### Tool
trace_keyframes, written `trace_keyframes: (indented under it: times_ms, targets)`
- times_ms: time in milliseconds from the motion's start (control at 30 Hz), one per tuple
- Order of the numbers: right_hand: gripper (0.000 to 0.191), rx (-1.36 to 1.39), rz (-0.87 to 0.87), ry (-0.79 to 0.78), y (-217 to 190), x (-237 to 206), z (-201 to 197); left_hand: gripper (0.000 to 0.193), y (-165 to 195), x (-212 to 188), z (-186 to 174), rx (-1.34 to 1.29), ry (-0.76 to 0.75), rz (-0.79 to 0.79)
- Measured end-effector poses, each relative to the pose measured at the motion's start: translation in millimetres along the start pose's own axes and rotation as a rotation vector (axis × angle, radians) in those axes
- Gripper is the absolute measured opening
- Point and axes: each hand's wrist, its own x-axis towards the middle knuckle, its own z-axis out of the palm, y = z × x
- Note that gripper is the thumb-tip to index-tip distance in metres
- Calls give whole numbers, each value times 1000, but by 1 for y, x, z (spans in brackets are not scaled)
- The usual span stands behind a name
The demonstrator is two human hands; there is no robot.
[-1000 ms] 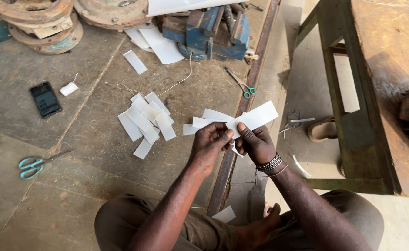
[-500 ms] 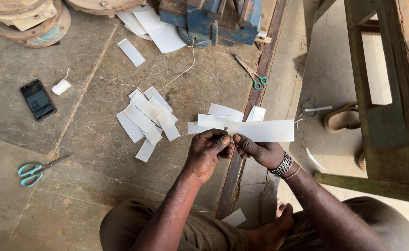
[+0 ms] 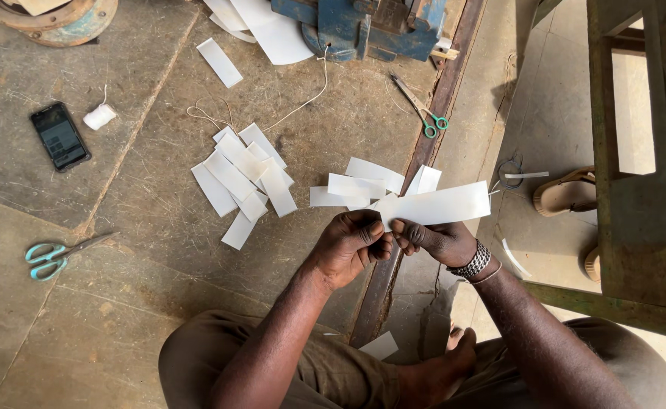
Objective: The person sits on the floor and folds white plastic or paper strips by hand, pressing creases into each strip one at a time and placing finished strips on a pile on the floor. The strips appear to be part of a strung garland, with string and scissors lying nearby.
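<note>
My left hand (image 3: 353, 245) and my right hand (image 3: 433, 240) meet over the floor, both pinching one end of a long white paper strip (image 3: 443, 205) that sticks out to the right. A metal bracelet sits on my right wrist. Just beyond the hands lie a few more white strips (image 3: 357, 186). A larger pile of white strips (image 3: 243, 179) lies to the left on the concrete floor.
Teal-handled scissors (image 3: 48, 256) lie at the left, a second pair of scissors (image 3: 422, 112) near a metal rail (image 3: 440, 98). A phone (image 3: 59, 135), a small white spool (image 3: 99, 117), a blue vise (image 3: 363, 24), a sandal (image 3: 566, 192) and a green wooden bench (image 3: 636, 227) surround me.
The strip in my hands has turned from slanting up to nearly level. The view has shifted, so the floor items sit higher and further right in the frame.
</note>
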Motion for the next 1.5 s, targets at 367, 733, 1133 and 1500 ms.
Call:
trace_keyframes:
  times_ms: [367, 733, 1133, 1500]
  targets:
    - [26, -160, 30, 37, 7, -10, -5, 17, 2, -1, 8, 311, 64, 47]
    - [21, -270, -73, 92, 3, -12, 7, 15, 3, -2, 16, 547, 192, 183]
    - [44, -298, 126, 238, -3, -10, 18, 7, -10, -2, 21, 566, 260, 196]
    - [42, -411, 68, 199, -2, -14, 15, 16, -9, -2, 5, 124, 118, 101]
